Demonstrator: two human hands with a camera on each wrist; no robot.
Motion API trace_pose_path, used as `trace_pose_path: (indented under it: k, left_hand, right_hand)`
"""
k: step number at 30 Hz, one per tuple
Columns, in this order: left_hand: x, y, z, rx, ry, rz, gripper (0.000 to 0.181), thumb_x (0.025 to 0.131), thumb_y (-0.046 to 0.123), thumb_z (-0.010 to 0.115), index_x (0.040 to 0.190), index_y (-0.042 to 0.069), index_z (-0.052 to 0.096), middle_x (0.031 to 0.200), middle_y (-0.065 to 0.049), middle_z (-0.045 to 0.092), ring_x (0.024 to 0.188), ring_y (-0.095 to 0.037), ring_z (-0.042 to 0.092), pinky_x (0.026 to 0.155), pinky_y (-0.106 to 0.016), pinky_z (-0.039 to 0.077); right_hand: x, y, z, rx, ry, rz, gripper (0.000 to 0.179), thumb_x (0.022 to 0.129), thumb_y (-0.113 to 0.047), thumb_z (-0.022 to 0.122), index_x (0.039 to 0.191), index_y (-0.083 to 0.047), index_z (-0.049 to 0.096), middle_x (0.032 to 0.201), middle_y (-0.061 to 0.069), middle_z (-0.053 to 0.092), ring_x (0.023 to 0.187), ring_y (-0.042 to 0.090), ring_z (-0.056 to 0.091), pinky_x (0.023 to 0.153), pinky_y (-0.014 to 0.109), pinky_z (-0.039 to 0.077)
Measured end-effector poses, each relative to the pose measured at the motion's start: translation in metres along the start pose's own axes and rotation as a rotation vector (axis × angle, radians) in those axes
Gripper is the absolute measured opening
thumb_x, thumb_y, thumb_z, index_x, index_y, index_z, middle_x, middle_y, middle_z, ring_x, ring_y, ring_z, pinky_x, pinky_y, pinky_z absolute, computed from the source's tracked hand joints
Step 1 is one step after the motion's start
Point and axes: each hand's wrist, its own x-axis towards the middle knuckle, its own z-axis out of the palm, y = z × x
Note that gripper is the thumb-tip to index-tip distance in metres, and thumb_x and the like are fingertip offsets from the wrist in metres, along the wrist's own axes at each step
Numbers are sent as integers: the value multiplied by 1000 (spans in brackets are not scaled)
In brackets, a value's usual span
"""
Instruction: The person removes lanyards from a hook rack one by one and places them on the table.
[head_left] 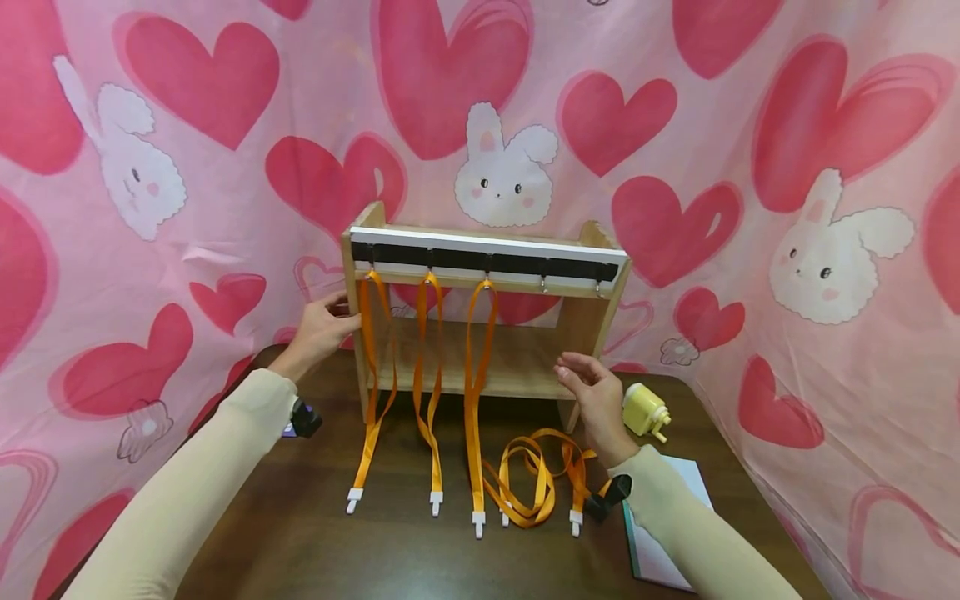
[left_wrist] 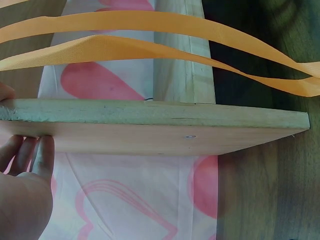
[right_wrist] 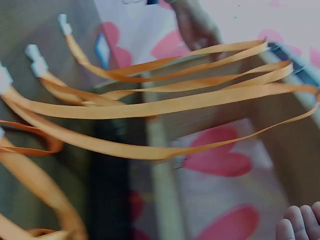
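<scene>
A wooden rack [head_left: 480, 379] stands on the table, with a black strip of hooks [head_left: 487, 254] along its white top bar. My left hand [head_left: 324, 333] holds the rack's left side panel [left_wrist: 150, 117], fingers against its outer face and thumb at the front edge. Orange lanyards hang from three hooks: a left one [head_left: 367, 450], a middle one [head_left: 427, 417] and a right one [head_left: 472, 408]. More orange lanyards [head_left: 536, 492] lie loosely looped on the table. Near the rack's right side, my right hand [head_left: 596, 400] holds nothing, its fingers relaxed.
To the right of the rack sits a yellow crank-handled device [head_left: 643, 408], perhaps a pencil sharpener. A pale notebook or pad [head_left: 660, 554] lies partly under the right forearm. Behind the table [head_left: 315, 533] hangs a pink cloth [head_left: 585, 42] with hearts and rabbits.
</scene>
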Motion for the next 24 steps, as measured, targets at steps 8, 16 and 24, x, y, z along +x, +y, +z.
trace_pose_path:
  k: [8, 16, 24]
  left_hand:
    - [2, -2, 1, -19, 4, 5, 57, 91, 16, 72, 142, -3, 54, 120, -19, 63, 93, -6, 58, 76, -10, 53]
    - [4, -1, 2, -27, -7, -3, 58, 90, 18, 74, 142, 0, 55, 120, -17, 63, 96, -9, 59, 76, -10, 54]
    - [3, -1, 0, -1, -6, 11, 58, 91, 20, 74, 141, -1, 55, 123, -21, 62, 97, -8, 58, 77, -9, 53]
  right_hand:
    - [16, -52, 5, 96, -86, -150, 30, 94, -1, 66, 120, 14, 61, 98, -5, 77, 93, 11, 76, 87, 24, 60]
    - [28, -91, 21, 58, -153, -213, 33, 95, -4, 67, 123, 12, 60, 101, 0, 77, 89, 11, 76, 87, 24, 60]
    - [34, -107, 38, -62, -244, -211, 40, 95, -10, 69, 130, 7, 61, 120, 14, 74, 101, 12, 75, 88, 22, 59]
